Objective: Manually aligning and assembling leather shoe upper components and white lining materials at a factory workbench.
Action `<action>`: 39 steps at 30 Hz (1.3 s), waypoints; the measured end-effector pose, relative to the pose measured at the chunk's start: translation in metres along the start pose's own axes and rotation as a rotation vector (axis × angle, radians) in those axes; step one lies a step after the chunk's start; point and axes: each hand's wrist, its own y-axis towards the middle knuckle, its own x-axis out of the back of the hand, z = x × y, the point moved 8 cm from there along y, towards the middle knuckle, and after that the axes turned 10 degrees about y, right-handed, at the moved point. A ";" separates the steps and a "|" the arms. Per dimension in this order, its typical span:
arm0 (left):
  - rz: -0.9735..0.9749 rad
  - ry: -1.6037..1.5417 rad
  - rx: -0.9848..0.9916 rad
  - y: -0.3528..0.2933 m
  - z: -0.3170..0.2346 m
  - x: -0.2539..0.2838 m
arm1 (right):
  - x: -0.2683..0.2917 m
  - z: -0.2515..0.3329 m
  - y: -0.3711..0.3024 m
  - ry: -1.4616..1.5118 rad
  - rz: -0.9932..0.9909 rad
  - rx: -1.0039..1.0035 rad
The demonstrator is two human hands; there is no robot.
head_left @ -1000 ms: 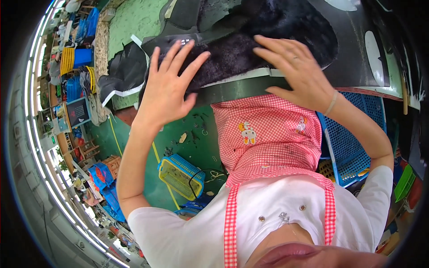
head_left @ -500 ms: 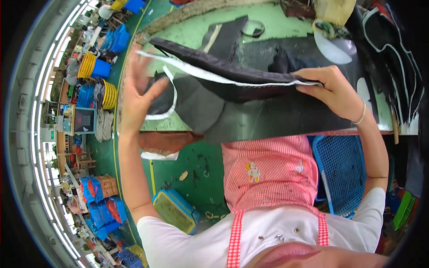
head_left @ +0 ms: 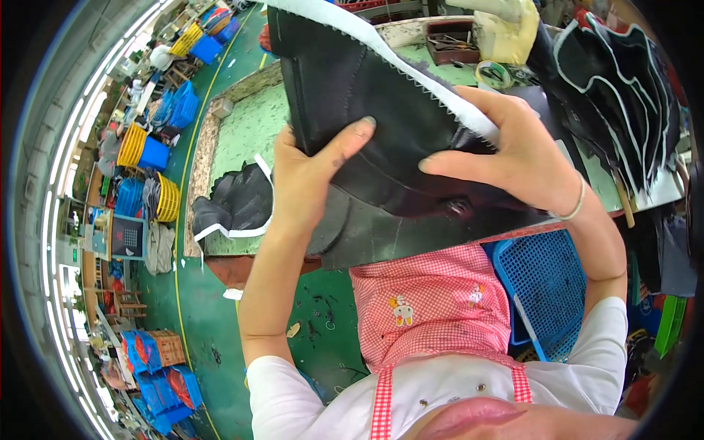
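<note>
Both hands hold up a black leather boot upper (head_left: 396,143) above the workbench. A white tape with zigzag stitching runs along its upper edge, and seams cross its face. My left hand (head_left: 312,172) grips its left side, thumb flat on the leather and fingers hidden behind. At the right end my right hand (head_left: 517,150) clasps the taped edge, its thumb lying across the front. Under the upper lies a smooth black sheet (head_left: 411,238). Left of my left forearm, crumpled black pieces with a white border (head_left: 238,202) rest on the green bench top (head_left: 246,136).
At the back of the bench are a small tool tray (head_left: 451,48), a tape roll (head_left: 493,73) and a yellowish bulky object (head_left: 506,33). White-edged black pieces (head_left: 616,103) hang in a stack at right. A blue crate (head_left: 546,286) sits below the bench edge.
The upper was held stretched edge-on; now it is raised with its broad face showing. My left hand, blurred and apart from it before, has moved right and grips it. The view has shifted slightly.
</note>
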 end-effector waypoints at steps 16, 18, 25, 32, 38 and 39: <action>0.301 -0.685 0.211 0.038 0.025 -0.012 | 0.016 -0.040 0.002 0.645 0.062 -0.255; 0.956 -0.721 0.187 -0.004 0.038 -0.034 | 0.022 -0.036 0.014 0.671 -0.078 -0.195; 0.292 0.160 -0.073 0.017 0.020 -0.041 | 0.045 -0.094 0.000 0.877 0.234 -0.482; 0.375 0.975 0.169 0.012 0.026 -0.023 | 0.051 -0.082 -0.009 0.089 -0.061 -0.106; 0.297 0.789 -0.924 0.013 -0.054 -0.070 | 0.017 -0.016 0.010 -0.007 0.296 0.055; 0.482 0.680 -0.665 0.019 -0.033 -0.078 | 0.014 -0.017 0.014 0.055 0.291 -0.003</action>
